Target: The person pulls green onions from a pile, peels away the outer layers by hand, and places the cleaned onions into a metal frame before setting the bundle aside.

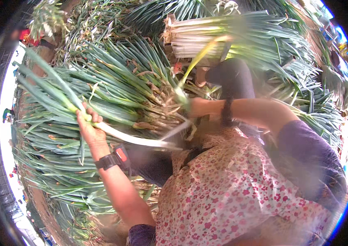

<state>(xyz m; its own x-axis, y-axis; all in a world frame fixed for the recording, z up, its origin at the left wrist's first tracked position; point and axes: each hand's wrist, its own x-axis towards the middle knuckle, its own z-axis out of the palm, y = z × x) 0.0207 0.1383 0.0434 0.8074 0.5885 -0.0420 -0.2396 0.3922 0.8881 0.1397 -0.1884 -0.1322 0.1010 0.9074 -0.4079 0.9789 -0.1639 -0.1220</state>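
My left hand [88, 128] is closed around one long green onion [137, 139]; its white stalk points toward my lap and its green leaves fan up to the left. My right hand [196, 107], blurred by motion, pinches a yellowish outer leaf [200, 57] that runs upward from the stalk's base. A black band with a red device [114, 158] sits on my left wrist, and a dark band [226, 111] on my right. A floral apron [231, 192] covers my lap.
A big heap of untrimmed green onions [112, 82] lies on the ground beside my left hand. A neat stacked bundle of cleaned onions [207, 37] rests beyond my dark-trousered knee [233, 78]. More green leaves [317, 110] spread on the right. A small distant figure [8, 115] stands at the left rim.
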